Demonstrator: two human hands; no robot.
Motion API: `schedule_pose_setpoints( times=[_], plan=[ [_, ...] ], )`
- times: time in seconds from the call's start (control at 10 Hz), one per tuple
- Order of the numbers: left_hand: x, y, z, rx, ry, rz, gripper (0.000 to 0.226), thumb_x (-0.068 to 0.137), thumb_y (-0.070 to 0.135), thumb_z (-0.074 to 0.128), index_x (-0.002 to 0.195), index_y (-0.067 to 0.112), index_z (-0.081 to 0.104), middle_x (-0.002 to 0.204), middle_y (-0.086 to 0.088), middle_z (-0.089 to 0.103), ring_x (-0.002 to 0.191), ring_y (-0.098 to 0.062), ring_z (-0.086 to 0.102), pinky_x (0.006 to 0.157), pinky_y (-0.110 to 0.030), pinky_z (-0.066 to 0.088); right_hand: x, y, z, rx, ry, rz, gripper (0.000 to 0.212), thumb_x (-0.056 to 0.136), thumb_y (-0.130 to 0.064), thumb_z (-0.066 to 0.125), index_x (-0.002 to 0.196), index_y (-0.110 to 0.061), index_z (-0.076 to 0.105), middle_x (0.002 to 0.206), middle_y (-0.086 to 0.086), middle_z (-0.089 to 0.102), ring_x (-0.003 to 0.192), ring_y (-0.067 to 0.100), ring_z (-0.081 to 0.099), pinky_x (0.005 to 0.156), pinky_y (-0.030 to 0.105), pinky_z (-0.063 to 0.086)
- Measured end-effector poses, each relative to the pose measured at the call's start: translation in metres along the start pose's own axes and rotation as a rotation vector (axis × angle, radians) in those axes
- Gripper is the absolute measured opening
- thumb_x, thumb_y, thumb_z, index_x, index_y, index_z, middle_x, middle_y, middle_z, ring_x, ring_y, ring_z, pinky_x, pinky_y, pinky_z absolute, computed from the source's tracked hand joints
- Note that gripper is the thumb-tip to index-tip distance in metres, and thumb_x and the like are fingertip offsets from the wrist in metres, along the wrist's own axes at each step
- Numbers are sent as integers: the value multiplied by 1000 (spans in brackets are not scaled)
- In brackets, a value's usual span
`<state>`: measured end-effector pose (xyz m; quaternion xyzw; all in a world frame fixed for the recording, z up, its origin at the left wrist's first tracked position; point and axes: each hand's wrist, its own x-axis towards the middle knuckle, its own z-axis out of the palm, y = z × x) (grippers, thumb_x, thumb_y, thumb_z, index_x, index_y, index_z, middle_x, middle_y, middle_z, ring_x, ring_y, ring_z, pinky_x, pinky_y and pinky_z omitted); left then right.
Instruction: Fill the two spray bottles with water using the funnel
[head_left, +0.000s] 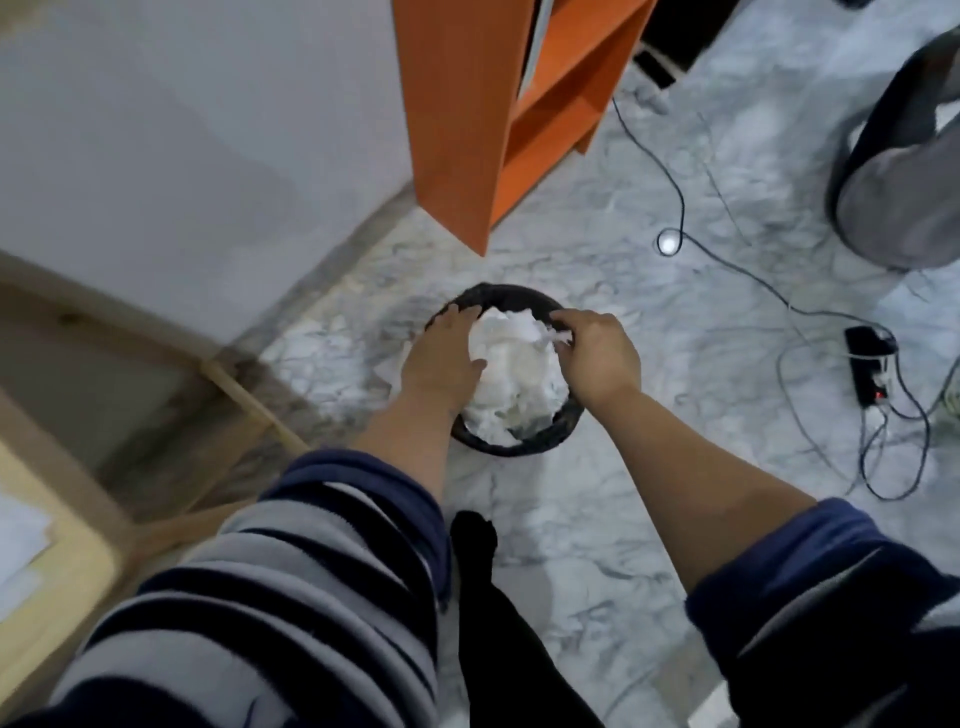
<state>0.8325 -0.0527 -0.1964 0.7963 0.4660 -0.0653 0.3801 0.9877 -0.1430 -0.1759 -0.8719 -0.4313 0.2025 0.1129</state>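
Striped sleeves (291, 582) in grey and dark blue fill the near edge of the view, both pushed up off the forearms, and a dark-clad leg (483, 582) stands on the floor between them. Both arms reach down to a small black waste bin (519, 447) on the marble floor (597, 545).

Over the bin's left rim lies the left hand (441, 353), palm down, fingers spread flat and apart, gripping nothing; its fingertips reach the far rim and its inner edge touches the white crumpled paper (514, 379) that fills the bin to the top. On the right side, the right hand (597, 358) has its fingers curled together, pinched on a bit of that paper near the far rim — the motion blur hides how firmly.

Neither spray bottle nor funnel appears anywhere in the view; the hands are busy only with the bin.

Outward from there, an orange shelf unit (467, 130) stands just beyond the bin, next to a pale wall (182, 130). To the right of it a thin cable (675, 197) trails across the floor past a small round white object (668, 242) and runs on to a black power strip (870, 364) with a tangle of cords around it. A grey mesh chair (904, 182) stands at the upper right. At the left edge sits a light wooden table (67, 571) with white papers (18, 540) on its corner — its frame runs back toward the wall.
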Motion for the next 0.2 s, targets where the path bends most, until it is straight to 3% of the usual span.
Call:
schedule_pose_setpoints(
  times=[0.1, 0.2],
  plan=[
    [23, -16, 18, 129, -141, -51, 65, 98, 25, 54, 153, 28, 20, 163, 2, 8, 147, -22, 19, 116, -46, 28, 10, 18, 19, -30, -84, 46, 33, 95, -17, 53, 127, -22, 61, 125, 8, 61, 115, 26, 56, 84, 36, 51],
    [32, -24, 25, 105, -167, -73, 59, 97, 24, 55, 149, 30, 29, 161, 4, 16, 147, -20, 20, 116, -45, 28, 17, 21, 29, -54, -156, 66, 31, 95, -19, 54, 124, -24, 62, 124, 8, 62, 117, 24, 55, 88, 36, 49]
  ],
)
